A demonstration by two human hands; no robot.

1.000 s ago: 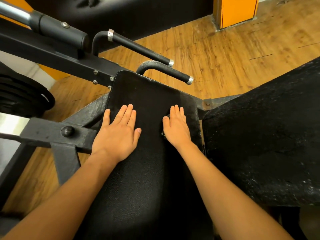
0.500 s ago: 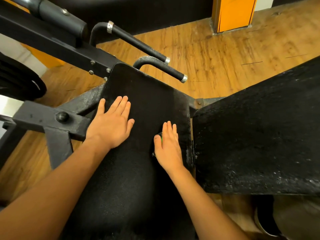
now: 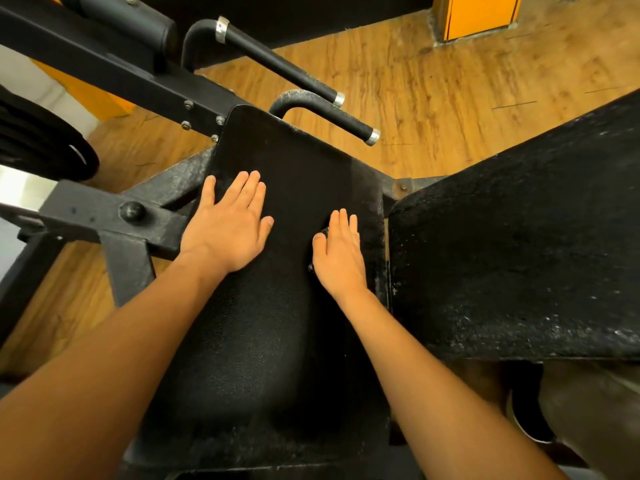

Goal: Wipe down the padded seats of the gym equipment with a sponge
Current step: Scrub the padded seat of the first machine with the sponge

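I observe the padded seat (image 3: 277, 341) running from 6 o'clock up to the centre of my view. Both hands lie on its upper half.

The left hand (image 3: 228, 226) lies flat on the seat's 9 o'clock edge, palm down, fingers straight and slightly spread, holding nothing.

The right hand (image 3: 341, 258) lies flat near the 3 o'clock edge, fingers straight and close together. It presses down on the sponge (image 3: 324, 231), which is almost wholly covered. I see only a dark sliver beside the thumb.

A second pad (image 3: 519, 254), speckled with pale marks, sits at 3 o'clock, just beside the seat. Two handles (image 3: 329, 116) project at 12 o'clock. Weight plates (image 3: 41, 143) sit at 9 o'clock, behind the metal frame (image 3: 104, 209). The wooden floor (image 3: 433, 91) lies beyond, with an orange post (image 3: 481, 15) at 1 o'clock.
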